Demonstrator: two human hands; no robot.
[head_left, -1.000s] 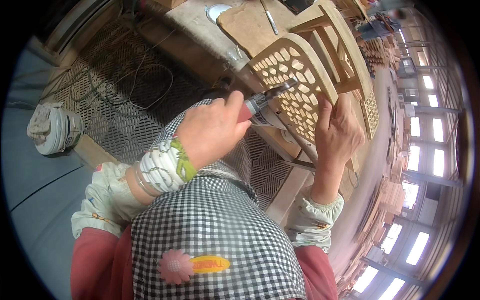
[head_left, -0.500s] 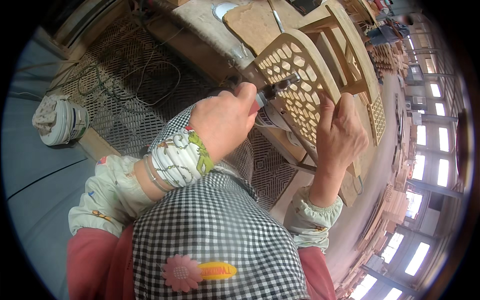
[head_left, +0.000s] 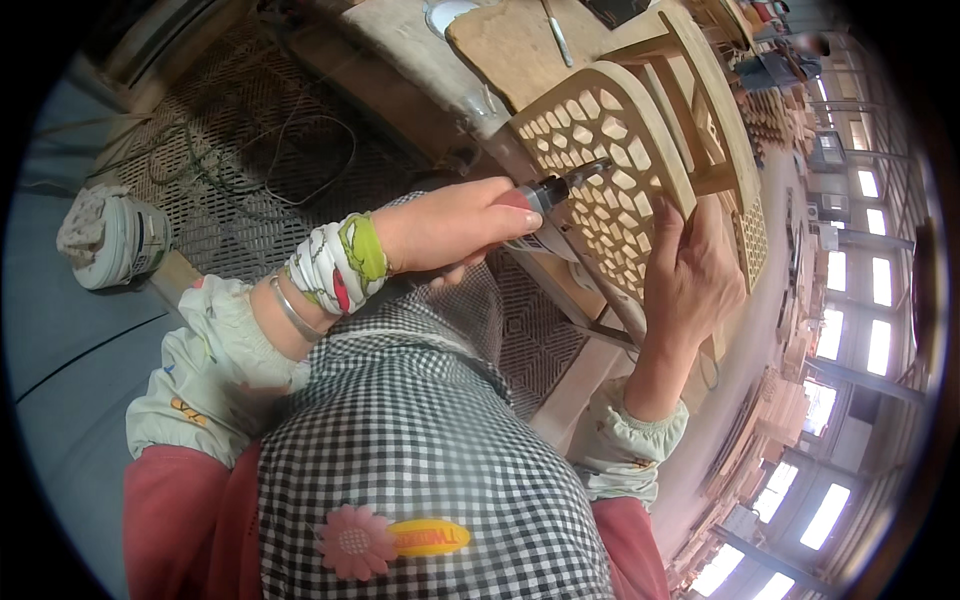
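My left hand [head_left: 440, 228] is closed around the red and black handle of a hand tool [head_left: 535, 195] with a slim, dark metal working end. The tip lies against or just over the honeycomb-cut face of a wooden frame [head_left: 632, 152]; contact is hard to tell. Its exact kind is unclear. My right hand [head_left: 692, 262] pinches the rounded lower edge of that frame, thumb on the honeycomb side and fingers on the other. Rails join the honeycomb panel to a second pierced panel [head_left: 752, 240] behind it.
A worktop [head_left: 420, 55] at the back bears a tan board [head_left: 510, 60] and a pen-like stick [head_left: 557, 35]. A white bucket [head_left: 125, 240] with a crumpled cloth stands left. Cables [head_left: 300, 165] trail over the patterned floor mat. Far right, a person [head_left: 785, 65] is among stacked wood.
My left wrist has turned, and the tool's working end now shows slimmer, its tip slightly farther right. My right hand has slid a little lower and to the right with the frame edge.
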